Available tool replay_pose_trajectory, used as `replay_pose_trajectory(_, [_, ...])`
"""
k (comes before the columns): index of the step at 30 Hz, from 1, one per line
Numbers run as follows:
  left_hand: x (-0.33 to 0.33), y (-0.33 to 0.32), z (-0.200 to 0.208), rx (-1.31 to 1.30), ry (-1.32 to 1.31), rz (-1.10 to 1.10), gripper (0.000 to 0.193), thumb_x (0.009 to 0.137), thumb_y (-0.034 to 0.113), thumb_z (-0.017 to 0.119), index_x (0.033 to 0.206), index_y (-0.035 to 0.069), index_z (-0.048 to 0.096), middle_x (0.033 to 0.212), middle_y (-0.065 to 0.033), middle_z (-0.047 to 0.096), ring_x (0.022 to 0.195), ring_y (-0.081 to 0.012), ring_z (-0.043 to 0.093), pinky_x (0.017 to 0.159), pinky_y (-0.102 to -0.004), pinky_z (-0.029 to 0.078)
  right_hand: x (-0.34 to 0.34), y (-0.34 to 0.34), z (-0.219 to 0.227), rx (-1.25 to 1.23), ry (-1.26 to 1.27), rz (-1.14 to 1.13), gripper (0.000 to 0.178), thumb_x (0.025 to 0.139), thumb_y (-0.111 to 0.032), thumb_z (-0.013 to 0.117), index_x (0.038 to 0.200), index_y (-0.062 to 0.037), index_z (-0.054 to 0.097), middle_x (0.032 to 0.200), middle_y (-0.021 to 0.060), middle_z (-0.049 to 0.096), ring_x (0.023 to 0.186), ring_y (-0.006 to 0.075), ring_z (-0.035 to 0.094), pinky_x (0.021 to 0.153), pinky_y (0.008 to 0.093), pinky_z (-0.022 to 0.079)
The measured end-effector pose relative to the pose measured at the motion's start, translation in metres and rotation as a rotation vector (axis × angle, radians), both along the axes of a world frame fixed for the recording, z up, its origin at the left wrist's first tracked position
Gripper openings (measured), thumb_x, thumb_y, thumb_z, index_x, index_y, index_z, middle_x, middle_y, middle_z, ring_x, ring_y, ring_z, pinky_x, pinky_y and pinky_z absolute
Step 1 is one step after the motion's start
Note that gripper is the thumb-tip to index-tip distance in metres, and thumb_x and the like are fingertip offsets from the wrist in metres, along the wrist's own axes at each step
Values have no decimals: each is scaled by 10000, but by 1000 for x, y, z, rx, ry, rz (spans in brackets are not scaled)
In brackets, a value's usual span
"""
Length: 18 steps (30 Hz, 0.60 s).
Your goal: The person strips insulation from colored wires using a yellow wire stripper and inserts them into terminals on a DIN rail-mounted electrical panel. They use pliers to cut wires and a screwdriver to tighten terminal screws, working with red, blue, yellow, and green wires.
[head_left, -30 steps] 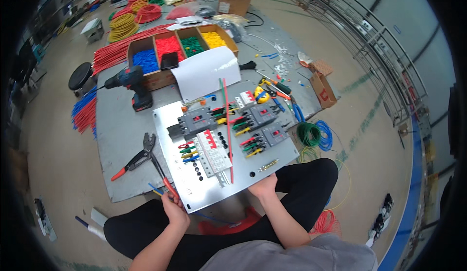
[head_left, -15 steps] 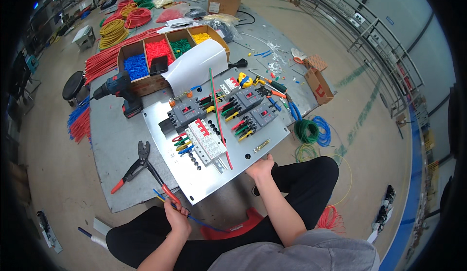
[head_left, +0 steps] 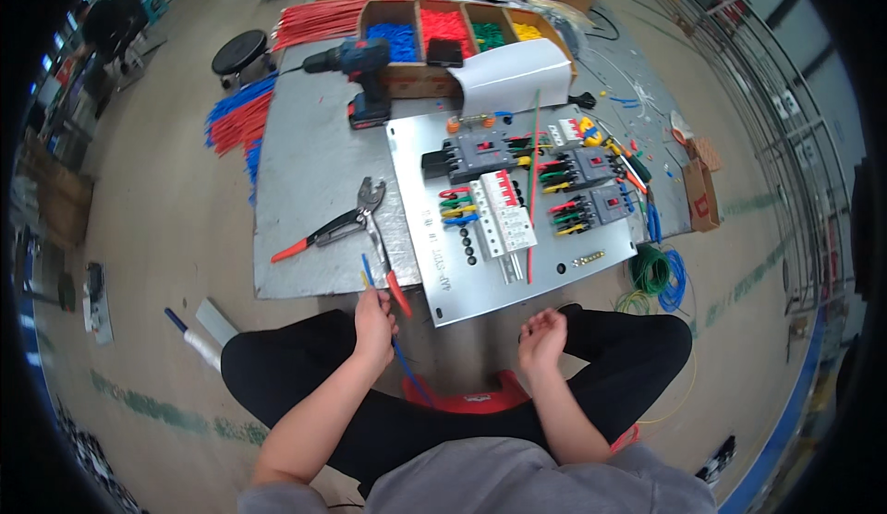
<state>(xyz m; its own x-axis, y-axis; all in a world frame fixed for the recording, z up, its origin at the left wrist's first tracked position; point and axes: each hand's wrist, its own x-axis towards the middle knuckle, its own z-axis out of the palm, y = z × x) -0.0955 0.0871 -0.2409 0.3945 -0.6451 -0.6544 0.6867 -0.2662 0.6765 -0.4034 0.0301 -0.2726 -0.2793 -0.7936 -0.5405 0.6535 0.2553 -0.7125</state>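
Note:
My left hand (head_left: 374, 326) is closed on a blue wire (head_left: 407, 366); its short end sticks up past the fingers beside a bit of yellow, and its tail hangs toward my lap. Just right of that hand is the red grip of the crimping pliers (head_left: 346, 223), whose jaws lie on the table. Palm up, my right hand (head_left: 543, 338) has loosely bent fingers and seems to hold nothing, just off the near edge of the metal mounting plate (head_left: 430, 269). Circuit breakers (head_left: 504, 214) with short coloured wires are on the plate. A green and red wire (head_left: 533, 177) lies across it.
A cordless drill (head_left: 363, 75) stands left of the cardboard bins (head_left: 420, 80) of coloured sleeves. White paper (head_left: 513, 75) leans against the bins. Wire coils (head_left: 651, 269) hang at the table's right edge. A red stool (head_left: 471, 396) is beneath me; a black stool (head_left: 240, 54) stands left.
The view has shifted, so the table appears higher and farther right. My right hand has come off the plate's near edge. My left hand keeps the blue wire.

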Motion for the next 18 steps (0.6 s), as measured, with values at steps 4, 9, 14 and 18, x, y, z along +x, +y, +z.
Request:
replay_pose_trajectory(4, [3, 3, 24, -68, -71, -74, 287, 1117, 349, 443, 964, 123, 533, 726, 34, 436, 576, -89, 398, 519, -282, 353, 49, 94, 4, -187, 351, 761, 174, 1001, -84, 558, 1166, -57, 606, 1047, 46, 615, 965, 140, 582, 885, 290, 481])
replay_pose_trajectory(9, [29, -5, 48, -257, -42, -55, 260, 1122, 292, 440, 1084, 72, 574, 824, 0, 515, 670, -130, 512, 645, -350, 514, 127, 89, 35, -522, 565, 1232, 345, 1118, -203, 502, 1398, -2, 522, 1015, 65, 653, 948, 150, 620, 892, 313, 506])
replay_pose_trajectory(14, [57, -19, 62, -319, 14, -23, 289, 1124, 294, 440, 1129, 48, 592, 843, -25, 543, 709, -149, 562, 707, -358, 559, 181, 41, 84, -170, 218, 1453, 296, 1150, -275, 421, 1249, -44, 576, 783, -6, 548, 667, 84, 511, 616, 251, 439])
replay_pose_trajectory(18, [73, -26, 58, -188, -159, -104, 314, 1110, 290, 493, 1128, 45, 689, 815, 5, 542, 697, -123, 540, 678, -292, 493, 189, 28, 92, -187, 344, 1464, 302, 1158, -295, 379, 1140, -74, 585, 687, -47, 434, 520, 66, 371, 464, 255, 312])
